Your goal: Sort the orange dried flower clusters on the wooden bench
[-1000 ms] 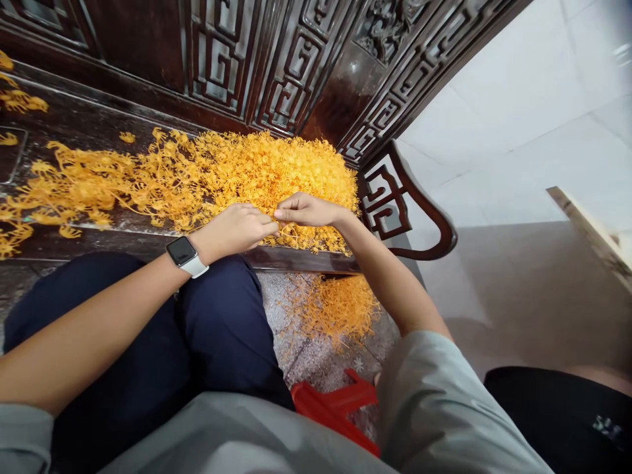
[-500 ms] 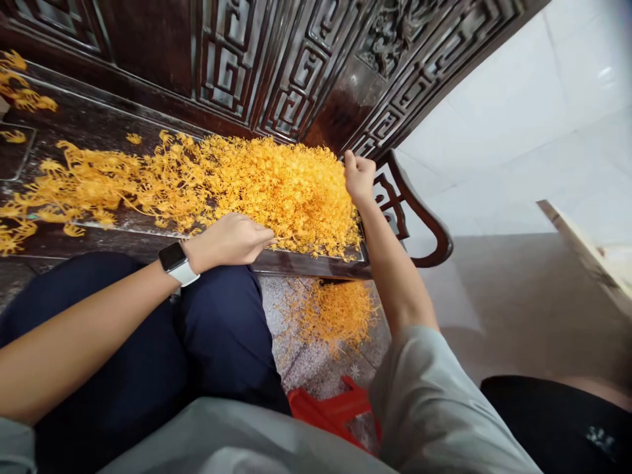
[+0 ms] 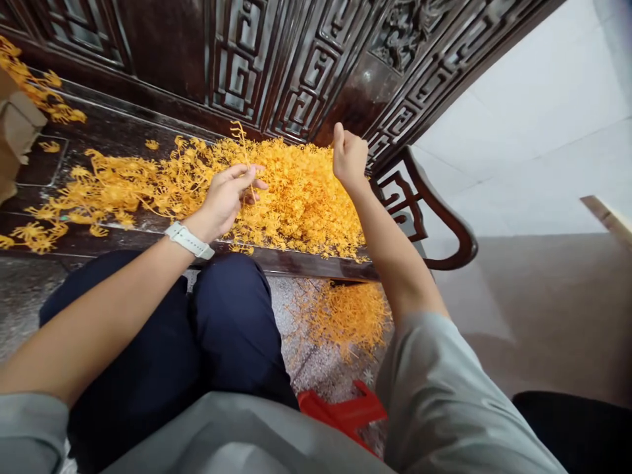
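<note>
A big heap of yellow plastic sprigs [image 3: 296, 191] lies on the seat of a dark carved wooden bench [image 3: 306, 266]. My left hand [image 3: 230, 194], with a white watch on the wrist, is raised over the heap and pinches a thin yellow sprig [image 3: 243, 141] that sticks up between its fingers. My right hand [image 3: 349, 157] is a raised fist at the heap's far right edge, close to the bench's backrest; what it holds, if anything, is hidden.
More yellow sprigs trail left along the seat [image 3: 99, 181] and a smaller pile [image 3: 345, 313] lies on the floor under the bench edge. A curved armrest [image 3: 434, 224] ends the bench on the right. A red plastic stool [image 3: 345, 411] shows between my legs. A cardboard box [image 3: 17, 128] stands far left.
My hands, together at the heap's front edge a second ago, have parted. The right went up to the far right; the left lifted off the heap with a sprig.
</note>
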Motion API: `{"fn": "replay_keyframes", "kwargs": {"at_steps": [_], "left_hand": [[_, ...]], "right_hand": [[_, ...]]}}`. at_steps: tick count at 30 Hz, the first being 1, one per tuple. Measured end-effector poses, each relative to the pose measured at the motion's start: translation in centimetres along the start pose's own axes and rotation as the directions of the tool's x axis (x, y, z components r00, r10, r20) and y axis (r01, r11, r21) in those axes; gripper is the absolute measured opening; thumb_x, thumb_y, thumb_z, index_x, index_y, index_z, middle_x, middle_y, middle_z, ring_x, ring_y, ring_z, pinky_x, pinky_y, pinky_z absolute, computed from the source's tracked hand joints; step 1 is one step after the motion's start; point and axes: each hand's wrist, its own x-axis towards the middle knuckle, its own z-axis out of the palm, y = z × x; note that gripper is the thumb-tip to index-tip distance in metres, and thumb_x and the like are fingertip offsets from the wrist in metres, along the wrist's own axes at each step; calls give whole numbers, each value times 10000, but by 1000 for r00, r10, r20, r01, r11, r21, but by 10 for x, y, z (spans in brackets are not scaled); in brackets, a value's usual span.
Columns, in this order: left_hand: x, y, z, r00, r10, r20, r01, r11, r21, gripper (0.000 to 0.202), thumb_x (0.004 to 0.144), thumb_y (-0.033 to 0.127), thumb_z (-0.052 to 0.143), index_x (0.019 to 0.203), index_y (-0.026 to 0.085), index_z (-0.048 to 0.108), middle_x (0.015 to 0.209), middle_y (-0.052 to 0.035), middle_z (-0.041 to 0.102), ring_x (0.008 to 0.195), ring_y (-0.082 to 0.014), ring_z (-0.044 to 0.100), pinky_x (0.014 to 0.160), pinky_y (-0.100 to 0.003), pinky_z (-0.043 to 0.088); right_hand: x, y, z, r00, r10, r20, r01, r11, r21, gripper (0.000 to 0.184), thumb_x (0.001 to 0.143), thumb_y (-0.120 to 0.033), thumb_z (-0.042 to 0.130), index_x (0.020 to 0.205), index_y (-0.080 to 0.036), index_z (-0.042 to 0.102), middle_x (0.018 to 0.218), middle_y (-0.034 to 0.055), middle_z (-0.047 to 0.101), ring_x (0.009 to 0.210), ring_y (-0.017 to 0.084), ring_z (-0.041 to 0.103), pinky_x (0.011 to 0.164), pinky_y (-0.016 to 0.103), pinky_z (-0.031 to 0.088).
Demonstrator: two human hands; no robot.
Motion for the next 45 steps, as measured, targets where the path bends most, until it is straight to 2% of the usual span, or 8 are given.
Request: {"fn": "replay_keyframes", "kwargs": {"at_steps": [6, 12, 19, 25, 33, 39, 42, 45], "left_hand": [[9, -4, -10, 999, -26, 26, 29, 994, -110, 459, 1133, 431, 354, 1419, 165, 595, 977, -125, 731, 846, -213, 723, 765, -370, 588], [14, -5, -11, 995, -94, 44, 103, 950, -295, 403, 1078, 295, 467, 1416, 153, 635, 1037, -120, 703, 884, -234, 730, 817, -424, 598], [11, 3, 7, 982, -178, -54, 121, 832, -542, 119, 949, 141, 720, 1056, 192, 735, 950, -57, 696, 771, -160, 671, 697, -277, 545], [1, 20, 15, 961, -256, -104, 158, 816, -557, 206, 980, 247, 759, 804, 184, 673, 757, -17, 627, 592, -106, 555, 560, -220, 447], [-9, 34, 26, 946, -256, -199, 141, 877, -459, 326, 929, 156, 747, 627, 154, 621, 590, 11, 492, 499, -69, 389, 473, -190, 290], [35, -2, 5, 737, -483, -472, 256, 847, -466, 394, 973, 290, 774, 676, 190, 534, 575, 60, 379, 457, -69, 275, 448, -221, 204], [48, -12, -15, 788, -435, -436, 188, 844, -503, 490, 872, 584, 875, 782, 205, 578, 602, 66, 371, 466, -72, 292, 459, -234, 253], [45, -10, -23, 809, -401, -430, 160, 853, -496, 573, 808, 712, 871, 829, 212, 593, 620, 58, 372, 479, -77, 310, 457, -237, 273]], "right_hand": [[-19, -21, 16, 1000, -25, 12, 25, 998, -63, 670, 1056, -807, 358, 994, -205, 648, 746, 51, 562, 982, 276, 664, 950, 438, 507], [-20, -37, 15, 994, -11, 112, 25, 992, -124, 830, 978, -917, 307, 980, -169, 667, 1116, 179, 656, 1289, 377, 536, 1132, 647, 414], [-76, -142, 32, 938, 34, 344, -201, 863, 464, 771, 1013, -884, 247, 1096, -211, 615, 974, 67, 622, 932, 198, 625, 859, 390, 581], [-107, -188, 64, 972, 126, 200, -229, 710, 666, 626, 1030, -849, 319, 886, -252, 443, 789, -2, 458, 714, 151, 496, 652, 308, 522], [-137, -186, 28, 994, -98, 50, 73, 926, 370, 466, 1121, -618, 419, 885, -234, 538, 638, -31, 443, 549, 118, 373, 549, 304, 341], [-172, -249, -12, 878, -469, -90, 471, 818, 330, 337, 1119, -439, 543, 856, -230, 581, 689, 15, 586, 597, 138, 552, 572, 292, 471], [-147, -247, -31, 932, -317, -175, 357, 881, 309, 343, 1158, -476, 430, 1129, -219, 653, 890, 50, 654, 723, 143, 640, 673, 292, 551], [-104, -202, -33, 979, -165, -118, 195, 930, 312, 495, 1166, -551, 292, 1425, -231, 568, 1166, 97, 651, 948, 186, 697, 855, 382, 614]]}}
